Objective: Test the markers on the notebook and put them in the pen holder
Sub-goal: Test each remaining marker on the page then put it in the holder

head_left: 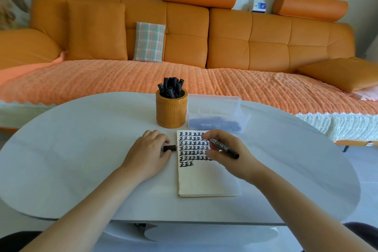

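An open notebook [206, 180] lies on the white table [81, 149], its upper half filled with rows of black marks. My right hand [227, 155] hovers over the page and grips a black marker [225, 148], its tip hidden behind my fingers. My left hand [149, 149] rests on the table just left of the notebook, pinching the marker's black cap [169, 148]. Behind the notebook stands an orange cylindrical pen holder [171, 109] with several black markers [171, 88] upright in it.
An open clear plastic case [218, 114] with blue ribbing inside lies right of the pen holder, touching the notebook's top edge. An orange sofa [225, 43] with cushions runs behind the table. The table's front edge lies near my forearms.
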`<state>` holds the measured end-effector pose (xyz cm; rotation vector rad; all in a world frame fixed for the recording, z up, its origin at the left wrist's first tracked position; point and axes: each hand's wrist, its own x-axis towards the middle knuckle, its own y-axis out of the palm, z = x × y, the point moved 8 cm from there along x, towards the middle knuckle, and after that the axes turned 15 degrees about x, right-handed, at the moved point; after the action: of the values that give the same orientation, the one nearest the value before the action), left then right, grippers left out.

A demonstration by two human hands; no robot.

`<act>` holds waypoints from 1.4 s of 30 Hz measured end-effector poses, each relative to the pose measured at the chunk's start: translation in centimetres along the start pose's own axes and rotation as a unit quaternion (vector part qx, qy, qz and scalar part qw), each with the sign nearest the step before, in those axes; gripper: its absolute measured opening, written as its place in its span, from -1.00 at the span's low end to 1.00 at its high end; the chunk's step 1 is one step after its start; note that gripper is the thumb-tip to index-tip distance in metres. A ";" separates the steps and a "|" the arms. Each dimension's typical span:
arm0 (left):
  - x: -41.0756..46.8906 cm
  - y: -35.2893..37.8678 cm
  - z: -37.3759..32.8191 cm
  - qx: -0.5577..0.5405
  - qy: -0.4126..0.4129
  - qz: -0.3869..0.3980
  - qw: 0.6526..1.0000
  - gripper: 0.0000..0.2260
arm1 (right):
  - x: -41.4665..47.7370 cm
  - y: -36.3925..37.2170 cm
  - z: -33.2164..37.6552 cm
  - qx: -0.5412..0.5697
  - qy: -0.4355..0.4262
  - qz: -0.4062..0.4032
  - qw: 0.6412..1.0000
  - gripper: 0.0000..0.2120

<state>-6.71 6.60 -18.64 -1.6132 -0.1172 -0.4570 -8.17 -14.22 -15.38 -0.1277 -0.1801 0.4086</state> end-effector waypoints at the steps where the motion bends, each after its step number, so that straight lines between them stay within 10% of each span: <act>1: 0.0 0.2 0.0 -0.008 0.005 0.003 1.000 -0.73 | 0.0 0.2 -0.2 0.033 0.011 -0.007 0.999 -0.89; 25: -0.6 1.5 -1.6 -0.022 0.107 0.089 0.990 -0.13 | 0.7 0.5 -3.1 -0.008 0.048 -0.075 0.996 -0.81; 42: -0.7 1.2 -1.7 -0.027 0.108 0.098 0.989 -0.17 | 0.8 1.0 -3.1 -0.033 0.026 -0.050 0.998 -0.79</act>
<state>-7.31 4.92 -19.97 -1.5991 0.2175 -0.4829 -7.24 -13.26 -18.42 -0.1928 -0.1484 0.2987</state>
